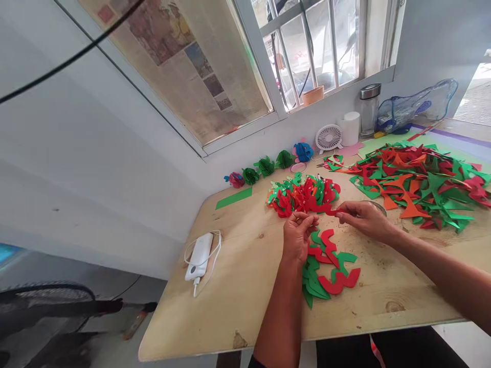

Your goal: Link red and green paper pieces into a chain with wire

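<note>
Head view, right of centre: the right hand [362, 217] pinches a red piece [329, 210] by its end, likely keeping the rest free; the left hand [298, 239] has fingertips together, holding what, I cannot tell. Loose cutouts [339, 282] lie below, handily near.

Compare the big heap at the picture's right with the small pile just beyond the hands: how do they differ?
The big heap covers more table than the small pile. The big heap sprawls loosely; the small pile is bunched tightly. The big heap lies farther from the left hand than the small pile. Both mix red, green and orange pieces.
</note>
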### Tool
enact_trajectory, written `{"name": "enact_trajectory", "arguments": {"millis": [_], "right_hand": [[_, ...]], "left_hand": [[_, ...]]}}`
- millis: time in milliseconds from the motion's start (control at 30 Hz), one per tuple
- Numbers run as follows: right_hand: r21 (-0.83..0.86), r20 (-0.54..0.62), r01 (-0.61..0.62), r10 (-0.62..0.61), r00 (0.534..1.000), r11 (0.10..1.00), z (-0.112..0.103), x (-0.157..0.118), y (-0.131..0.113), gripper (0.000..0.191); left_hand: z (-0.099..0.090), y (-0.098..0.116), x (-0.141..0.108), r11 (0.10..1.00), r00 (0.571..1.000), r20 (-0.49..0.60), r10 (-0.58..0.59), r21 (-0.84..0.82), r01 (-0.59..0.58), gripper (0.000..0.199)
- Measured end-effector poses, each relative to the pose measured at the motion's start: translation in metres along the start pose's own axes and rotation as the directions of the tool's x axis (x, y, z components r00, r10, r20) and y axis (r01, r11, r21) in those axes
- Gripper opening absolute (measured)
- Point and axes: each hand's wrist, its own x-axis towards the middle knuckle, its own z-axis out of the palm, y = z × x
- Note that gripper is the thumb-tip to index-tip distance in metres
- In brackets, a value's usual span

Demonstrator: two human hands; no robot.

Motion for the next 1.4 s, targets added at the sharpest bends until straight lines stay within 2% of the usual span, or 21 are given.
{"name": "enact_trajectory", "arguments": {"millis": [100, 167, 233, 300, 367, 433, 467, 533, 667, 767, 833, 900, 967, 1067, 1167, 1300, 1400], "right_hand": [[0.018, -0.001, -0.057, 0.057, 0.998, 0.998, -0.005, 0.001, -0.002, 0.031], [-0.006, 0.032, -0.051, 0.051, 0.998, 0.999, -0.007, 0.001, -0.003, 0.030], [-0.073, 0.077, -0.017, 0.023, 0.997, 0.997, -0.007, 0.001, -0.004, 0.028], [-0.145, 0.127, 0.033, -0.015, 0.992, 0.989, -0.007, 0.000, -0.004, 0.025], [-0.180, 0.167, 0.086, -0.056, 0.984, 0.980, -0.006, -0.001, -0.004, 0.023], [-0.188, 0.191, 0.121, -0.084, 0.978, 0.975, -0.006, -0.001, -0.002, 0.022], [-0.197, 0.193, 0.128, -0.089, 0.977, 0.972, -0.006, -0.001, -0.002, 0.022], [-0.227, 0.183, 0.134, -0.093, 0.979, 0.965, -0.007, -0.001, 0.000, 0.022], [-0.268, 0.153, 0.139, -0.100, 0.983, 0.953, -0.009, -0.001, -0.001, 0.021], [-0.259, 0.147, 0.134, -0.098, 0.984, 0.956, -0.011, -0.001, -0.003, 0.021], [-0.227, 0.142, 0.133, -0.102, 0.985, 0.965, -0.013, 0.000, -0.003, 0.024], [-0.163, 0.086, 0.102, -0.089, 0.992, 0.981, -0.016, 0.003, -0.001, 0.027], [-0.082, -0.036, 0.033, -0.036, 0.999, 0.996, -0.022, 0.006, 0.004, 0.029], [-0.018, -0.207, -0.109, 0.103, 0.973, 0.994, -0.031, 0.010, 0.012, 0.027], [-0.162, -0.267, -0.222, 0.174, 0.948, 0.962, -0.041, 0.011, 0.019, 0.026], [-0.470, -0.167, -0.284, 0.231, 0.958, 0.836, -0.053, 0.010, 0.024, 0.023], [-0.641, -0.120, -0.297, 0.290, 0.949, 0.708, -0.058, 0.009, 0.024, 0.026]], "left_hand": [[-0.002, -0.001, 0.001, 0.991, 0.996, -0.029, 0.081, 0.106, -0.078, 0.033], [-0.004, 0.001, 0.001, 0.948, 0.971, -0.051, 0.232, 0.236, -0.214, 0.032], [-0.005, 0.004, 0.000, 0.834, 0.913, 0.001, 0.408, 0.406, -0.374, 0.034], [-0.004, 0.008, -0.003, 0.654, 0.844, 0.142, 0.518, 0.570, -0.497, 0.037], [-0.003, 0.010, -0.006, 0.439, 0.778, 0.304, 0.549, 0.688, -0.578, 0.037], [-0.002, 0.010, -0.007, 0.278, 0.743, 0.423, 0.518, 0.739, -0.614, 0.032], [-0.001, 0.009, -0.008, 0.232, 0.740, 0.460, 0.491, 0.749, -0.620, 0.028], [0.000, 0.007, -0.007, 0.197, 0.751, 0.496, 0.436, 0.762, -0.617, 0.020], [0.001, 0.002, -0.006, 0.226, 0.775, 0.501, 0.384, 0.763, -0.605, 0.010], [0.000, -0.001, -0.005, 0.301, 0.809, 0.470, 0.353, 0.762, -0.574, 0.008], [-0.001, -0.004, -0.005, 0.399, 0.856, 0.414, 0.310, 0.761, -0.512, 0.008], [0.000, -0.007, -0.004, 0.538, 0.909, 0.329, 0.257, 0.733, -0.417, 0.010], [0.001, -0.009, -0.003, 0.690, 0.953, 0.229, 0.199, 0.658, -0.302, 0.013], [0.005, -0.008, -0.002, 0.861, 0.991, 0.073, 0.113, 0.491, -0.134, 0.019], [0.008, -0.006, -0.003, 0.939, 0.999, -0.020, 0.032, 0.344, -0.023, 0.028], [0.009, -0.006, -0.004, 0.966, 0.999, -0.049, -0.017, 0.256, 0.029, 0.033], [0.009, -0.007, -0.004, 0.971, 0.999, -0.028, -0.025, 0.239, 0.031, 0.033]]}}
